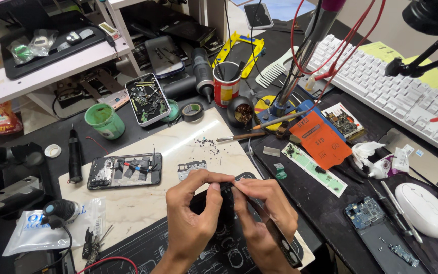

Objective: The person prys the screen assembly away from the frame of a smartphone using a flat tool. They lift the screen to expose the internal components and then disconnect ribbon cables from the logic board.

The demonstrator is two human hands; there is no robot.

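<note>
My left hand (193, 213) and my right hand (267, 213) meet at the fingertips over a black work mat (219, 253). Together they pinch a small dark part (227, 186) between thumbs and forefingers. My right hand also holds a thin black tool or strip (280, 241) that runs down to the lower right. An opened phone body (125, 170) lies on the pale stone slab (143, 203) to the left of my hands. A small grey board piece (192, 168) lies just beyond my left hand.
A metal tin of small parts (148, 99), green cup (104, 121), red can of tools (226, 83), tape roll (192, 111), brush (239, 136), orange card (321, 139), white keyboard (381, 86), white mouse (424, 209), circuit board (364, 213) and plastic bag (46, 231) crowd the desk.
</note>
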